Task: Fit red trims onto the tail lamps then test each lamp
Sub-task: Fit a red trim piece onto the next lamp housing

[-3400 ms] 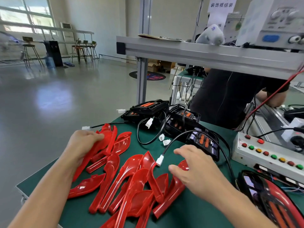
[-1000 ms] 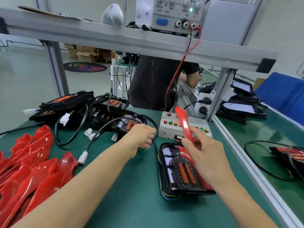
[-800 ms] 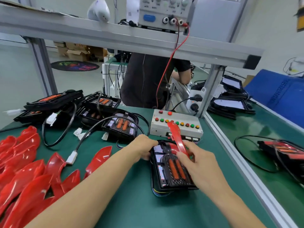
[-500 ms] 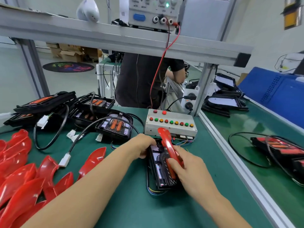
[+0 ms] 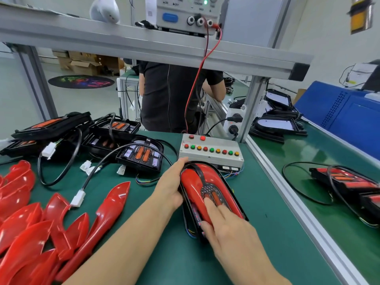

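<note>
**Both hands on the tail lamp**

Squarely in the middle of the green table [image 5: 267,212] lies a black tail lamp [image 5: 225,187], just in front of the grey button box [image 5: 209,150]. A red trim [image 5: 195,182] sits along the lamp's left side. The left hand [image 5: 170,186] grips the lamp's left edge, fingers curled around it. The right hand [image 5: 224,225] presses down with straight fingers on the near part of the trim and lamp. Loose red trims [image 5: 30,219] are piled at the left of the table. More bare lamps [image 5: 141,155] with black cables lie behind them. A person in black stands beyond the table.
</note>
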